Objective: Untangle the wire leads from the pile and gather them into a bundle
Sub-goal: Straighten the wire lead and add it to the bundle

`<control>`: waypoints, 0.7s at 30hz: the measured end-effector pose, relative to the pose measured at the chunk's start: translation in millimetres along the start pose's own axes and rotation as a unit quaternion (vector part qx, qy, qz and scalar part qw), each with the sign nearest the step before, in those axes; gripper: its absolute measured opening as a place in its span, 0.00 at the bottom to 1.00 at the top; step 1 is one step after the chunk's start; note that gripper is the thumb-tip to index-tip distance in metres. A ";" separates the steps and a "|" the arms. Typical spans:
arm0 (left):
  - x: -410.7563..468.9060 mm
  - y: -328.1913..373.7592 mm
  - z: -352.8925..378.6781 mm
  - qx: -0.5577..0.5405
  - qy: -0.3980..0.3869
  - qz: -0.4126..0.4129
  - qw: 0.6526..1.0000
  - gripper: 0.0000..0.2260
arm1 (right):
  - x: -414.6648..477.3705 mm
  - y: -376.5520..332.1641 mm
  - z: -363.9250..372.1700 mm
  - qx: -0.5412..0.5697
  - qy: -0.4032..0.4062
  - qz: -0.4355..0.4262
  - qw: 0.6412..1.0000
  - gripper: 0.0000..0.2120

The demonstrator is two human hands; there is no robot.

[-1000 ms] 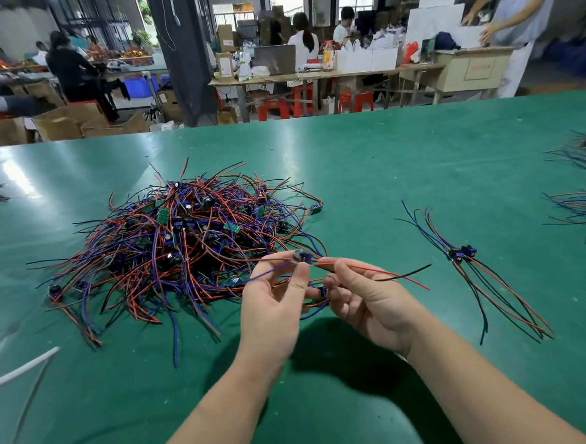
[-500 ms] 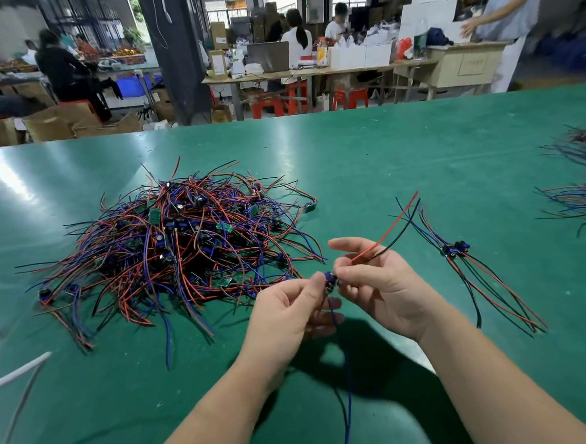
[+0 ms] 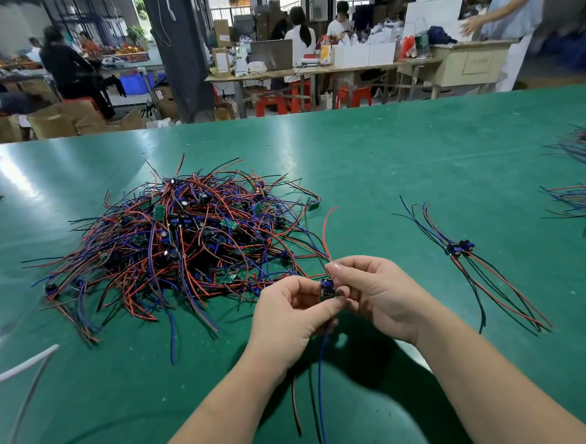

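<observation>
Glossy green matting covers your workbench [image 3: 400, 153], catching streaks of ceiling light. At far left a smooth white cable [image 3: 22, 363] runs off the frame's edge.

Next comes the pile of wire leads [image 3: 170, 250], a loose dome of thin red, blue and black insulated strands. It is studded with small green circuit boards and dark cylindrical capacitors, and its pieces are too tangled to count.

Just right of it, above the bench, your left hand [image 3: 287, 321] and right hand [image 3: 378, 292] meet. The thumb and fingertips of each pinch one small circuit module [image 3: 327, 288] between them, and your fingers cover most of its shape. A red lead [image 3: 323, 230] arcs up from it. A blue lead [image 3: 321, 374] hangs down with a red and a black one, their ends blurred or cut off at the bottom of the frame.

Well to the right lies the gathered bundle [image 3: 458, 247], a few modules side by side with their leads fanned flat both ways. More wire heaps [image 3: 578, 201] are cropped by the right edge.

Beyond the bench is a dim workshop with cardboard boxes [image 3: 62, 119], a dark pillar [image 3: 178, 50], red plastic stools [image 3: 277, 102] and seated workers at cluttered tables.
</observation>
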State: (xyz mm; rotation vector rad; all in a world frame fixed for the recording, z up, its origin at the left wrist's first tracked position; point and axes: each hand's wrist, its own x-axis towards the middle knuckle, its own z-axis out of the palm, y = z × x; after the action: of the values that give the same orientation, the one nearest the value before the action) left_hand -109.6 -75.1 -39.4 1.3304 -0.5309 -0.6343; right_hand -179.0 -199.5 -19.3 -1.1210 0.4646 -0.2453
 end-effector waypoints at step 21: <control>-5.7 13.6 0.3 -0.010 -0.066 -0.114 0.991 0.08 | -1.7 -6.5 -4.3 -0.035 0.063 -0.039 0.997 0.08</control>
State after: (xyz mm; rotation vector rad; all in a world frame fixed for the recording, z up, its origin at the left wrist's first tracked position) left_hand -112.3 -69.8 -25.9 1.3465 -0.4817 -0.9190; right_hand -182.3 -205.0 -14.5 -1.1989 0.5450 -0.3726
